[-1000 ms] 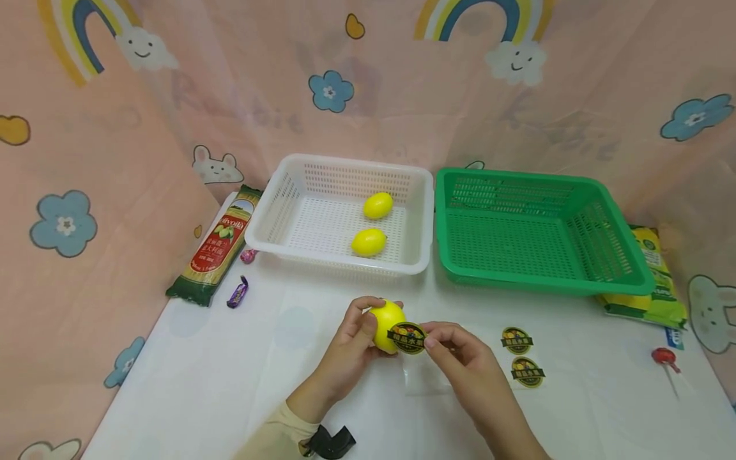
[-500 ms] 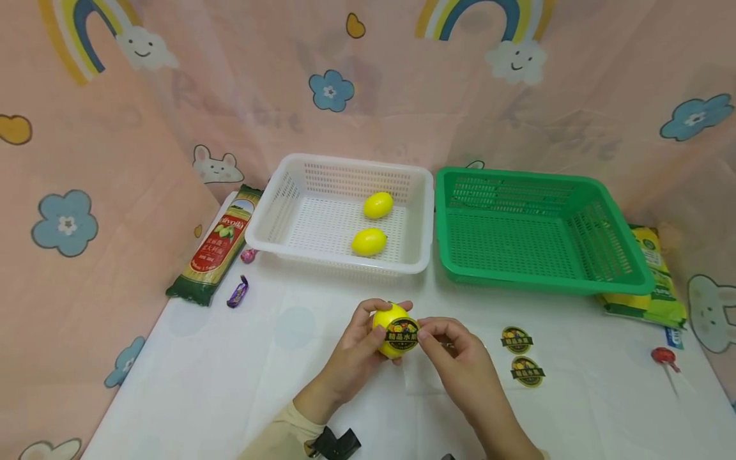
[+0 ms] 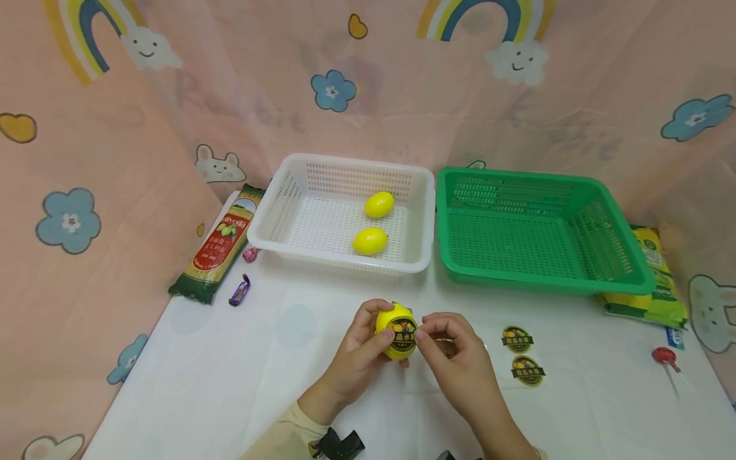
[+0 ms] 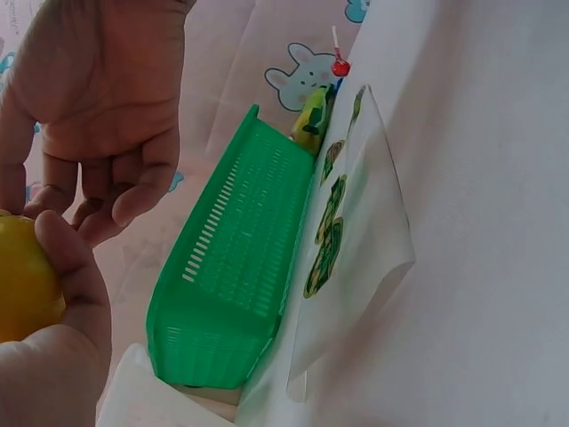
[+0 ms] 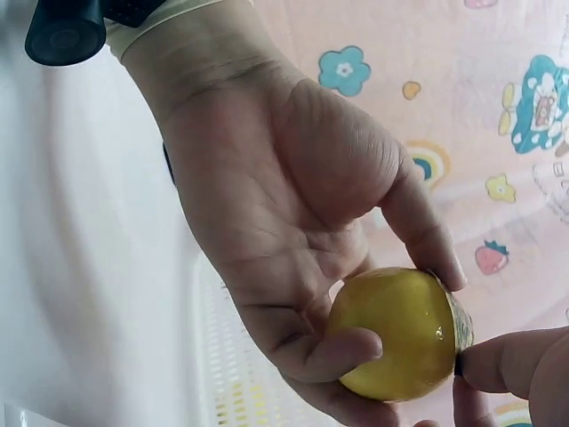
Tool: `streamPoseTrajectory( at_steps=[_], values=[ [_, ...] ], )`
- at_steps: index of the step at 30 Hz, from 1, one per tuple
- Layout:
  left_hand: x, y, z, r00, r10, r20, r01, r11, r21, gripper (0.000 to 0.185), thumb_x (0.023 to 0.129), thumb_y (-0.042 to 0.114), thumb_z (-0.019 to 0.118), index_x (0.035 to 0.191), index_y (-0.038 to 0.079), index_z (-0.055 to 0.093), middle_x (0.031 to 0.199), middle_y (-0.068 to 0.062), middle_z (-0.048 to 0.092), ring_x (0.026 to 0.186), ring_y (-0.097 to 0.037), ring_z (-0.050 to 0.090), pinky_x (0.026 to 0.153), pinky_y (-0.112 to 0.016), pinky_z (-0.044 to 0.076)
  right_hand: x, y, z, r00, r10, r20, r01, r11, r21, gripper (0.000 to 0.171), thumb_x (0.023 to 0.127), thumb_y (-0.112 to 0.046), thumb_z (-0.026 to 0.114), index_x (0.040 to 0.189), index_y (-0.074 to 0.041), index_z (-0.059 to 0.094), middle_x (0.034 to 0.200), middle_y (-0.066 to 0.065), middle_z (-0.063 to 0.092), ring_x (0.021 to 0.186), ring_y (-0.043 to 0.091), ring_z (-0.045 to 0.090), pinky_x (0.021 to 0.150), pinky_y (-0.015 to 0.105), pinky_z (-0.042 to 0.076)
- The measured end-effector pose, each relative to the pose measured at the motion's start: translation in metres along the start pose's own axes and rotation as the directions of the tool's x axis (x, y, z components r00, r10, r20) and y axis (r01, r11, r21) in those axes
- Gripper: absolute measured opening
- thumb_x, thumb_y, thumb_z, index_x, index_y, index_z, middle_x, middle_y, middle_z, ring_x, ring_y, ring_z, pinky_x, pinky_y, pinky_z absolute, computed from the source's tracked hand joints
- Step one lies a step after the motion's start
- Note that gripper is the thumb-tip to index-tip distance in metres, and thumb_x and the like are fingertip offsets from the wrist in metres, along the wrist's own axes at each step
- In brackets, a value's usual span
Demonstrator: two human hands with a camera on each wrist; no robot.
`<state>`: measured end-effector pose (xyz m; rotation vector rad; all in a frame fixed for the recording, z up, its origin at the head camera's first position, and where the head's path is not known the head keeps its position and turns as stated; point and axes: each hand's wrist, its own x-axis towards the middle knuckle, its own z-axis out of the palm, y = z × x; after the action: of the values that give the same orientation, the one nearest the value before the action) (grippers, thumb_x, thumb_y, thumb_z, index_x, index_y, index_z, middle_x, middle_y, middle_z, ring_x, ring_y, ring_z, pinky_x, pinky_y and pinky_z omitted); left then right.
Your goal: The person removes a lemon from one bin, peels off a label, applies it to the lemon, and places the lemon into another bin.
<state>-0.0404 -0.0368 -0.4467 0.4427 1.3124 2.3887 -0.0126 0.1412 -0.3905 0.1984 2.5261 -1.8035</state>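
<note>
**Sticker pressed on a lemon**

White table [image 3: 190, 358] carried two baskets at 12 o'clock. Above its middle, the left hand [image 3: 359, 358] gripped a lemon [image 3: 393, 322], fingers curled around it. The right hand [image 3: 457, 364] pinched the sticker [image 3: 402, 340] against it. The lemon looked light, firm and smooth; holding around its middle seemed safest. Only the right wrist view showed the left palm under the fruit.

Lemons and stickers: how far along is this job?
One sticker already sits on the lemon that the left hand grips, and the right hand is pressing it down. Two lemons in the white basket show no stickers, two stickers wait on the table, and the green basket holds nothing.
</note>
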Motion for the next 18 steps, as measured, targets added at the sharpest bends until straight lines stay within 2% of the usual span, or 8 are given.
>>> streamPoseTrajectory(
  at_steps=[5,8,11,13,15,18],
  values=[
    [-0.0011,0.002,0.0014,0.999,0.02,0.038,-0.018,0.998,-0.052,0.028,0.113,0.013,0.045,0.134,0.031,0.048,0.153,-0.021,0.048,0.108,-0.02,0.061,0.081,-0.031,0.057,-0.0024,0.0007,0.0001,0.999,-0.03,-0.014,0.03,1.0,-0.001,0.016,0.099,-0.014,0.078,0.106,-0.006,0.066,0.129,0.007,0.061,0.105,0.02,0.064,0.089,0.025,0.055],
    [-0.0015,0.0024,0.0019,0.999,0.012,0.03,-0.009,0.996,-0.087,0.027,0.113,0.013,0.043,0.135,0.03,0.047,0.157,-0.024,0.046,0.109,-0.02,0.061,0.083,-0.031,0.055,-0.0024,0.0007,0.0001,0.999,-0.04,-0.035,0.039,0.999,-0.009,0.024,0.097,-0.013,0.08,0.108,-0.006,0.06,0.13,0.006,0.059,0.107,0.02,0.061,0.09,0.025,0.054],
    [-0.001,0.0012,0.0017,1.0,-0.004,-0.006,0.003,0.994,-0.109,0.026,0.115,0.017,0.043,0.138,0.028,0.046,0.159,-0.022,0.045,0.114,-0.021,0.063,0.085,-0.031,0.056,-0.0021,0.0007,-0.0004,0.988,-0.129,-0.08,0.125,0.991,-0.053,0.019,0.097,-0.009,0.078,0.109,-0.005,0.063,0.132,0.004,0.059,0.115,0.018,0.058,0.091,0.021,0.051],
    [0.0001,-0.0009,0.0016,0.999,-0.01,-0.045,0.005,0.993,-0.116,0.027,0.116,0.023,0.045,0.143,0.027,0.044,0.155,-0.018,0.05,0.116,-0.022,0.064,0.087,-0.033,0.057,-0.0027,0.0015,-0.0001,0.965,-0.242,-0.102,0.232,0.968,-0.099,0.014,0.098,-0.005,0.075,0.11,-0.008,0.068,0.136,0.003,0.058,0.121,0.017,0.055,0.093,0.02,0.049],
    [0.0015,-0.0033,0.0018,0.997,-0.012,-0.078,0.002,0.993,-0.121,0.031,0.115,0.029,0.046,0.147,0.027,0.043,0.149,-0.013,0.054,0.116,-0.022,0.065,0.089,-0.034,0.058,-0.0034,0.0023,0.0017,0.927,-0.364,-0.095,0.349,0.927,-0.139,0.018,0.1,-0.002,0.07,0.114,-0.012,0.073,0.143,0.002,0.056,0.127,0.018,0.052,0.097,0.026,0.045],
    [0.0025,-0.0067,0.0036,0.993,-0.018,-0.113,0.004,0.992,-0.125,0.04,0.113,0.035,0.05,0.151,0.026,0.043,0.137,-0.006,0.059,0.111,-0.018,0.066,0.091,-0.034,0.058,-0.0021,0.0048,0.0071,0.866,-0.499,-0.039,0.488,0.858,-0.16,0.031,0.101,0.0,0.065,0.122,-0.02,0.077,0.156,0.002,0.048,0.132,0.024,0.044,0.1,0.044,0.039]
  ],
)
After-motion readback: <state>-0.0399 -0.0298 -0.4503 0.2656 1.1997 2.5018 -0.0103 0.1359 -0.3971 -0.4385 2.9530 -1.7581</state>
